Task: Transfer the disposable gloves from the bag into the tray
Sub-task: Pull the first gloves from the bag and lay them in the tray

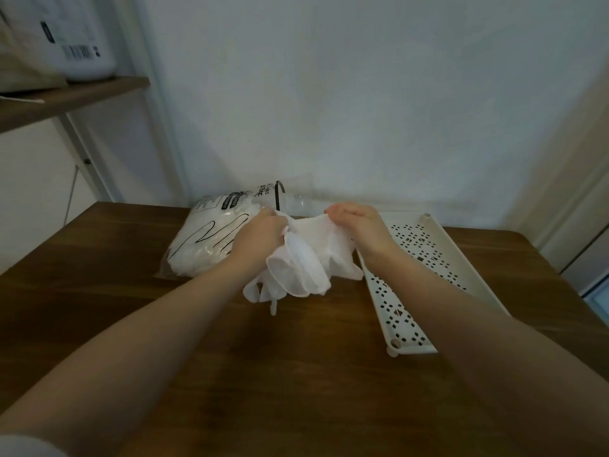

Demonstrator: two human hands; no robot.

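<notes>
Hidden and cut-off parts

The left hand covered part of the bag; its print was too blurred to read. The right forearm hid the tray middle; the shelf ran off-frame.

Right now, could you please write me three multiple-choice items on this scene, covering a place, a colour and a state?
1. Where does the tray lie relative to the bag?
A. to its right
B. to its left
C. on top of it

2. What colour are the gloves?
A. blue
B. white
C. black

3. How are the gloves held?
A. by the left hand only
B. by both hands
C. by neither hand

Answers: 1 A, the tray sits right of the bag; 2 B, the bunch is white; 3 B, the left hand and right hand both grip it.
</notes>
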